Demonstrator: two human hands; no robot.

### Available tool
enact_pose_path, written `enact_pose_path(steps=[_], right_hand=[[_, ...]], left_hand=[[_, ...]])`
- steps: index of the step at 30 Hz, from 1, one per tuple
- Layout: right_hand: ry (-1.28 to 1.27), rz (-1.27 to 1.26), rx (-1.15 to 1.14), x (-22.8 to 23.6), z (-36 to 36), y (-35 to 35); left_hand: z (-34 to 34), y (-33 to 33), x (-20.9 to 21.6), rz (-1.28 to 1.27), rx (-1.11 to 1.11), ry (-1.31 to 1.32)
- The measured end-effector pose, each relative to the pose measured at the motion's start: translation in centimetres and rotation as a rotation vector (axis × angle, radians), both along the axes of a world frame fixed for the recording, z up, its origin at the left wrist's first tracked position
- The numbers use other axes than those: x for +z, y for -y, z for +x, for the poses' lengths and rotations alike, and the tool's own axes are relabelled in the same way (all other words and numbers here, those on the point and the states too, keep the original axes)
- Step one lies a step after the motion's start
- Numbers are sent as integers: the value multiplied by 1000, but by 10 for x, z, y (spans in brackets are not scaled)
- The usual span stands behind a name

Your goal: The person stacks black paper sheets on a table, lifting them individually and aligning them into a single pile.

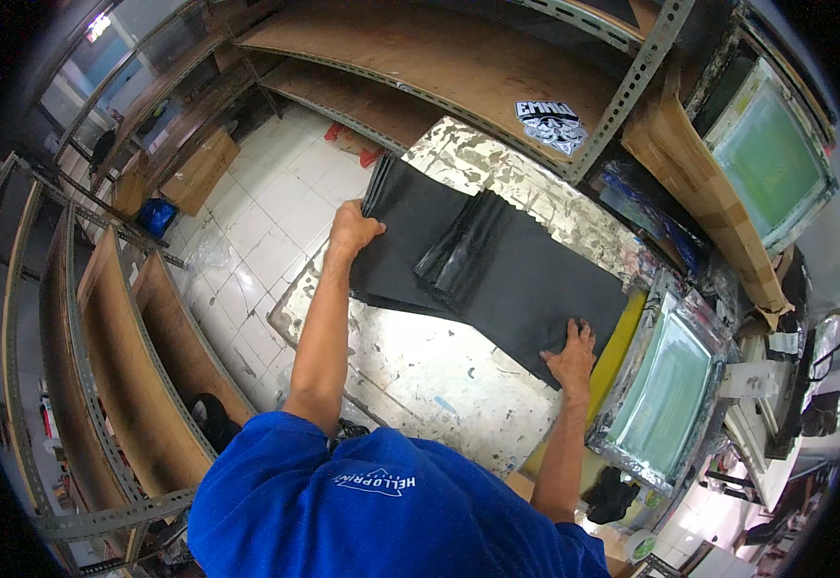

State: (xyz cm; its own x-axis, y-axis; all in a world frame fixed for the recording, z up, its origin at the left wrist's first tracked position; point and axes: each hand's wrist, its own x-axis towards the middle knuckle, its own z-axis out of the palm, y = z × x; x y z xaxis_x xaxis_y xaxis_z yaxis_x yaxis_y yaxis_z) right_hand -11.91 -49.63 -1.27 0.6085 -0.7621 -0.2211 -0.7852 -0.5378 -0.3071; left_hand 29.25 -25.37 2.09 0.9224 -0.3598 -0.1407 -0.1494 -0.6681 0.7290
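Head: L grip [352,229] clamped on blk sheets [408,226]; R grip [572,360] spread apart atop 'em.

The view looks from the person's head, steeply down and a little forward, through a wide fisheye lens whose round rim leaves the corners of the frame black. The blue shirt [381,511] is nearest, large at the lower centre, and the forearms [327,332] reach up the frame from it. The tabletop [410,361] lies beyond, seen from above and aslant across the middle. Farther off, wooden shelves [420,37] cross the top, racks [131,385] bend along the left rim, and tiled floor [266,226] shows at upper left.
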Motion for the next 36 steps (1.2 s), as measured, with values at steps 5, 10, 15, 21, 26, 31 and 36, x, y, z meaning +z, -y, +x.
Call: enact_pose_path(steps=[5, 10, 15, 21, 26, 31, 36], right_hand=[[-7, 3, -20, 5, 0, -1], [-13, -2, -22, 9, 0, -3], [-58, -83, -29, 14, 8, -9], [701, 232, 46, 30, 49, -40], [1269, 1117, 34, 52, 64, -73], [1446, 1471, 98, 31, 0, -69], [1186, 1230, -13, 19, -48, -64]], left_hand=[[3, -21, 72, -22, -9, 205], [-24, -55, 189, 92, -15, 520], [-93, -61, 290, 177, -80, 701], [-141, -85, 346, -278, -383, 626], [-144, -109, 341, -538, -291, 239], [-153, -110, 262, -680, -221, -76], [-175, -118, 115, -609, -113, -281]])
